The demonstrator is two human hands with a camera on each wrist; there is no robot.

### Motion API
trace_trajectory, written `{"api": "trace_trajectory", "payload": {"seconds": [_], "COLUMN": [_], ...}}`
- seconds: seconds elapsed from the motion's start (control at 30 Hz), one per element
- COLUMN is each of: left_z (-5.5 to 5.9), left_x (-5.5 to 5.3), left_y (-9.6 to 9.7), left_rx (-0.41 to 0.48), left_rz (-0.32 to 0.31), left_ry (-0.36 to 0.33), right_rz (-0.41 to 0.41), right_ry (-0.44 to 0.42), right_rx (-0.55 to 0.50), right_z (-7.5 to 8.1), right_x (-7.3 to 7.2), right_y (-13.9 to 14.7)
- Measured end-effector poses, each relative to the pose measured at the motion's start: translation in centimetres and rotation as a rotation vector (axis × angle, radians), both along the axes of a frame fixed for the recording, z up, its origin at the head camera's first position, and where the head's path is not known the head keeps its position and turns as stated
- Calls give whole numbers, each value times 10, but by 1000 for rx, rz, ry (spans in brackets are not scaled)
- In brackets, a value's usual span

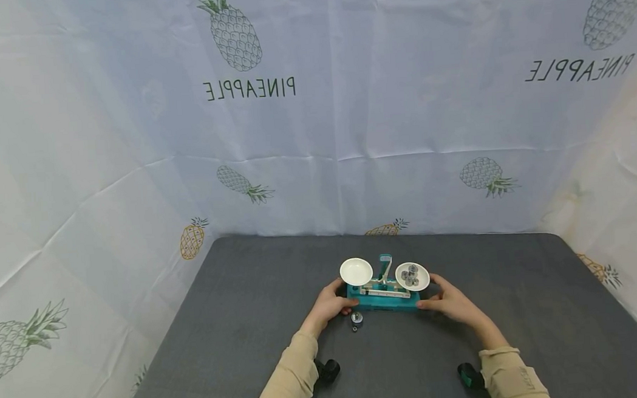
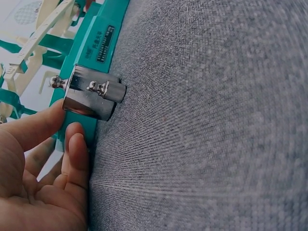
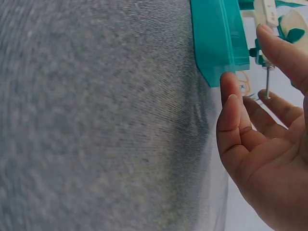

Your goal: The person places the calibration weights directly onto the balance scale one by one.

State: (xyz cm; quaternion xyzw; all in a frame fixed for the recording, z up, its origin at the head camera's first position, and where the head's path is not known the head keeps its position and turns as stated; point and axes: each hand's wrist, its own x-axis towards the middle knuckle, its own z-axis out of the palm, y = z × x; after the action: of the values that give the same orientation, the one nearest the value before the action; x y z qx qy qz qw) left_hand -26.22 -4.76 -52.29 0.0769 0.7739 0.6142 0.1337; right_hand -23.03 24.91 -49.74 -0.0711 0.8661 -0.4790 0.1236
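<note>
A teal balance scale with two white pans stands on the dark table. Its left pan is bare, while several metal weights sit in the right pan. My left hand holds the left end of the base, thumb at the front and fingers curled by the end. At the opposite end, my right hand holds the base, its fingertips against the corner. Close to the left thumb, a large metal weight and a smaller weight stand upright before the base.
Grey cloth covers the table. A pale curtain printed with pineapples hangs behind it and along the sides. Black devices are worn at both wrists, below the beige sleeves.
</note>
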Motion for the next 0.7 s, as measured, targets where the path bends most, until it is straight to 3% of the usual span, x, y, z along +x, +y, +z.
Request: {"api": "trace_trajectory", "payload": {"seconds": [0.23, 0.5, 0.57, 0.7], "left_z": [2, 28, 27, 13], "left_x": [2, 14, 13, 6], "left_y": [0, 0, 0, 1], "left_rx": [-5, -6, -7, -8], "left_rz": [-4, -10, -9, 0], "left_ry": [8, -6, -7, -4], "right_rz": [-10, 17, 9, -7], "right_ry": [-22, -20, -24, -12], "right_rx": [19, -16, -15, 5], "right_z": [-4, -8, -9, -11], "right_x": [-4, -6, -6, -6], "right_y": [-3, -4, -4, -6]}}
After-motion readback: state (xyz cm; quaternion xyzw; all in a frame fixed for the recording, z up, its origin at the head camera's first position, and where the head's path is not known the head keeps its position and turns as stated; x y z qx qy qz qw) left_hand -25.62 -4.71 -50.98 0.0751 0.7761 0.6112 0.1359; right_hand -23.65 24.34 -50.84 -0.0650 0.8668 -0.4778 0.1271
